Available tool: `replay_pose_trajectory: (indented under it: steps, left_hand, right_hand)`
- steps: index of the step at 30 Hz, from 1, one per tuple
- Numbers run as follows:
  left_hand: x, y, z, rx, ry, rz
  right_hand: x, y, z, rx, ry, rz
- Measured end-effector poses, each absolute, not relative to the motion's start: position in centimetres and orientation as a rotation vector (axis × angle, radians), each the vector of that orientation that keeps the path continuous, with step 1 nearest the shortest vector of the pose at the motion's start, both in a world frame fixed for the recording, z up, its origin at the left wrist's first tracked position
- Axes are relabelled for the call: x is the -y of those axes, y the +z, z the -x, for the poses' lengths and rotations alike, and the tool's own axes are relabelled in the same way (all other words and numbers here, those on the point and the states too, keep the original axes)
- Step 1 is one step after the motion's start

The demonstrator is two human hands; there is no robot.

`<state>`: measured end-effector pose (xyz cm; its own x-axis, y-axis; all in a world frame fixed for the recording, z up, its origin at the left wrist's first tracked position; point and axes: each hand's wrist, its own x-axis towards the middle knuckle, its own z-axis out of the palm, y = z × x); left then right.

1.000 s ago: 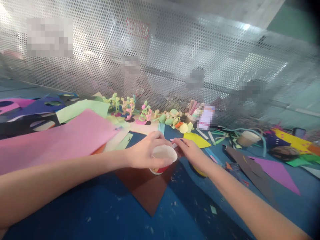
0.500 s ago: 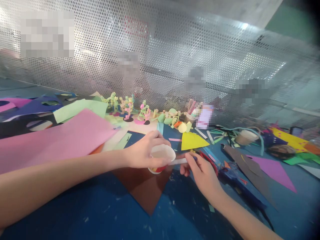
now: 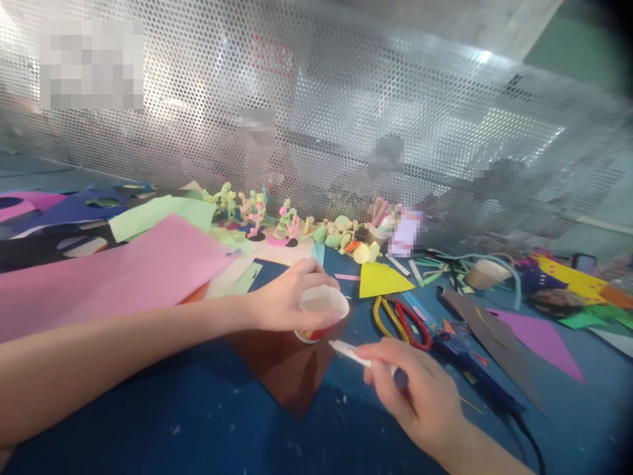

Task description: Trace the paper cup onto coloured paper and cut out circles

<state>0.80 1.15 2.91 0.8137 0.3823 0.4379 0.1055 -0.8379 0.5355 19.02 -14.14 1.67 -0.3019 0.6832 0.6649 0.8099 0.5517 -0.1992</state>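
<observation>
My left hand [image 3: 287, 300] is wrapped round a small paper cup [image 3: 321, 310] with a white inside and a red base. The cup stands on a brown sheet of paper [image 3: 281, 369] on the blue table. My right hand [image 3: 420, 396] is closed on a thin white stick-like tool [image 3: 349, 353], its tip pointing toward the cup's lower right side, a short way off it. Scissors [image 3: 400, 320] with yellow and red handles lie just beyond my right hand.
A large pink sheet [image 3: 113, 277] covers the left. A yellow paper triangle [image 3: 380, 280] and small paper figures [image 3: 257, 214] lie behind the cup. A blue glue gun [image 3: 469, 363], purple paper [image 3: 539, 336] and another cup [image 3: 482, 272] are at the right. A perforated metal screen [image 3: 346, 119] closes the back.
My right hand drew back from the cup's rim toward me and to the right, carrying the white stick. This uncovered the scissors. My left hand stayed on the cup.
</observation>
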Motion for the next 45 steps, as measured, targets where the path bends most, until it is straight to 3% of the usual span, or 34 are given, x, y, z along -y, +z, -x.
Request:
replay_pose_trajectory:
  steps: [5, 12, 26, 45]
  left_hand:
    - [-1.1, 2.9, -0.7, -0.356, 0.737, -2.48]
    - [-1.2, 2.7, -0.8, -0.387, 0.729, -2.477]
    - [-0.9, 3.2, -0.5, -0.413, 0.689, -2.482]
    - [-1.4, 2.6, -0.7, -0.371, 0.72, -2.48]
  right_hand:
    - [13.7, 2.8, -15.2, 2.495, -0.643, 0.768]
    - [11.2, 1.3, -9.7, 2.534, -0.894, 0.808]
    - [9.6, 0.3, -6.9, 2.521, -0.801, 1.319]
    - [11.7, 0.4, -7.6, 2.411, -0.819, 1.248]
